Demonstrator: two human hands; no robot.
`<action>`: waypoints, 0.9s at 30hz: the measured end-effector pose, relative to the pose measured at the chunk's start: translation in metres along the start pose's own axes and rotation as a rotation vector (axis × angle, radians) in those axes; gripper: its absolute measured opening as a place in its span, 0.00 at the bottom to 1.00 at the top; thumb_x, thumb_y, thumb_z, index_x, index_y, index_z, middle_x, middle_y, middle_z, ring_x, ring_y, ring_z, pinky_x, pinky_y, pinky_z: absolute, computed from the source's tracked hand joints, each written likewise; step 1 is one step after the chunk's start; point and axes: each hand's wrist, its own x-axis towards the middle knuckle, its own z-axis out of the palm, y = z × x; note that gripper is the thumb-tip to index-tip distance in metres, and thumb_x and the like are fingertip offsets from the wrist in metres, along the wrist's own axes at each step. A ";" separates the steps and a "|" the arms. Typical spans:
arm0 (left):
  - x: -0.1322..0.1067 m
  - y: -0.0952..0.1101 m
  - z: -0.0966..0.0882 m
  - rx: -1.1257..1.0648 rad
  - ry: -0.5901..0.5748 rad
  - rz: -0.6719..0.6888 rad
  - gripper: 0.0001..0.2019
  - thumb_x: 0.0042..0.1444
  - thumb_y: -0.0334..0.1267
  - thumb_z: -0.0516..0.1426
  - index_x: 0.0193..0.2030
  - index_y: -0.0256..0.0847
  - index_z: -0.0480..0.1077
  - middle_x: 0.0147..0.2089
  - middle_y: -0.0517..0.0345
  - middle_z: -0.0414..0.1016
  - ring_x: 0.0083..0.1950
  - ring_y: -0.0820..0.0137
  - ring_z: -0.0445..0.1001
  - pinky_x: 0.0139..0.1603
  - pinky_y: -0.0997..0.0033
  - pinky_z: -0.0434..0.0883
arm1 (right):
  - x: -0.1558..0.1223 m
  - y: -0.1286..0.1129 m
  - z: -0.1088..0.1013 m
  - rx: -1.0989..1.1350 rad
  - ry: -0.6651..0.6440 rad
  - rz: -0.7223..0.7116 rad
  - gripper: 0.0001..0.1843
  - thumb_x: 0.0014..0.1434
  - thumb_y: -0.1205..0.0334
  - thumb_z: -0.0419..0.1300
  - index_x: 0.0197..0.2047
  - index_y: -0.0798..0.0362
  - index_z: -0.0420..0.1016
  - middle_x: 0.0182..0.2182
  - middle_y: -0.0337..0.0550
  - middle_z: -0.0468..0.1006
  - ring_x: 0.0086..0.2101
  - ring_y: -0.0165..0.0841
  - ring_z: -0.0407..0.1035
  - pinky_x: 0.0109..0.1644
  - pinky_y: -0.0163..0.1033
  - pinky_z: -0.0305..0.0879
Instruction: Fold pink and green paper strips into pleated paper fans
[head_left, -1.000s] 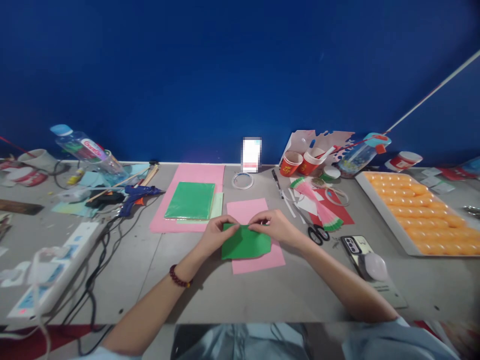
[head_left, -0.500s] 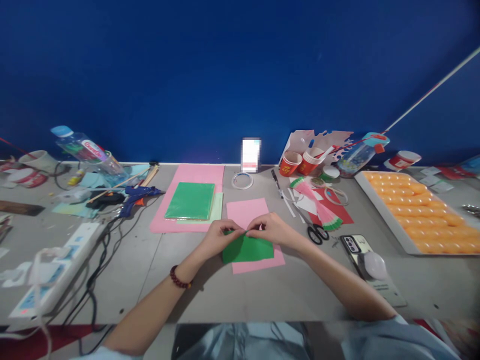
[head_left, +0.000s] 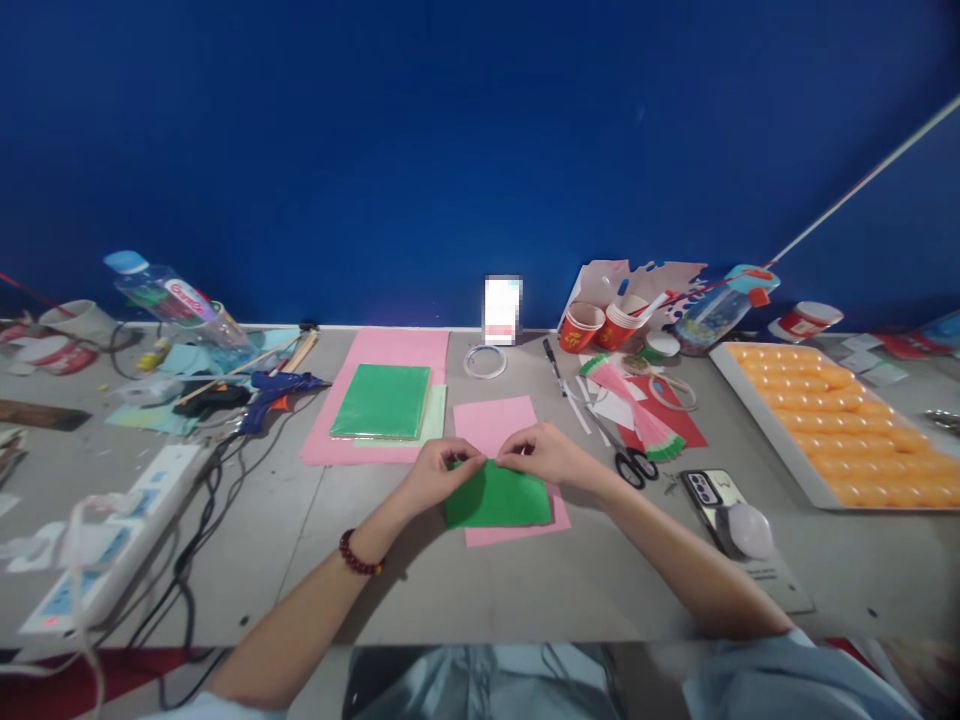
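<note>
Two sets of fingers (head_left: 472,465) in a pinch on green paper (head_left: 499,498), at its far edge

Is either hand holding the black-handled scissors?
No, the left hand and right hand pinch the green sheet while the scissors lie on the table.

The left hand (head_left: 437,474) and the right hand (head_left: 551,456) are pinching the upper edge of one green paper (head_left: 498,498), which is partly covering a pink sheet (head_left: 496,418) beneath.
</note>
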 end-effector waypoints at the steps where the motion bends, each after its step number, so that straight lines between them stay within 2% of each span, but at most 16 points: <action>1: 0.000 0.000 0.000 0.003 -0.001 -0.002 0.11 0.51 0.42 0.59 0.27 0.37 0.76 0.29 0.53 0.78 0.31 0.69 0.73 0.33 0.74 0.67 | 0.000 0.001 0.000 0.003 -0.004 0.000 0.08 0.53 0.61 0.60 0.29 0.53 0.81 0.27 0.40 0.81 0.29 0.31 0.72 0.33 0.32 0.64; 6: 0.000 -0.003 0.000 -0.060 -0.013 -0.053 0.11 0.49 0.44 0.61 0.27 0.37 0.76 0.29 0.53 0.79 0.32 0.68 0.74 0.34 0.73 0.68 | 0.000 0.001 -0.003 0.038 -0.028 0.006 0.10 0.54 0.58 0.60 0.31 0.53 0.81 0.29 0.40 0.81 0.30 0.32 0.72 0.35 0.33 0.65; 11: 0.001 -0.006 -0.002 -0.114 0.024 -0.090 0.11 0.49 0.43 0.61 0.27 0.37 0.77 0.30 0.54 0.79 0.32 0.67 0.75 0.35 0.72 0.69 | 0.000 0.001 -0.010 0.067 -0.088 0.000 0.11 0.51 0.55 0.63 0.35 0.52 0.80 0.32 0.40 0.81 0.33 0.33 0.72 0.38 0.34 0.65; 15: 0.001 -0.006 -0.003 -0.127 0.043 -0.088 0.10 0.48 0.44 0.62 0.27 0.37 0.77 0.30 0.53 0.80 0.32 0.66 0.75 0.35 0.71 0.71 | 0.000 0.000 -0.014 0.068 -0.070 0.019 0.10 0.52 0.56 0.62 0.34 0.52 0.80 0.32 0.40 0.81 0.34 0.32 0.72 0.40 0.34 0.64; 21: 0.000 -0.007 -0.002 -0.172 -0.016 -0.126 0.12 0.44 0.44 0.65 0.32 0.37 0.78 0.34 0.51 0.80 0.34 0.65 0.76 0.35 0.71 0.72 | 0.000 0.000 -0.016 0.041 -0.039 0.008 0.11 0.53 0.55 0.61 0.32 0.52 0.80 0.30 0.40 0.81 0.32 0.32 0.72 0.39 0.34 0.65; 27: 0.000 -0.008 0.000 -0.146 0.014 -0.093 0.08 0.46 0.42 0.64 0.28 0.38 0.77 0.30 0.53 0.80 0.32 0.68 0.75 0.33 0.73 0.71 | -0.001 -0.002 -0.016 0.018 -0.044 0.018 0.09 0.53 0.57 0.61 0.32 0.51 0.80 0.30 0.39 0.81 0.32 0.32 0.72 0.38 0.34 0.64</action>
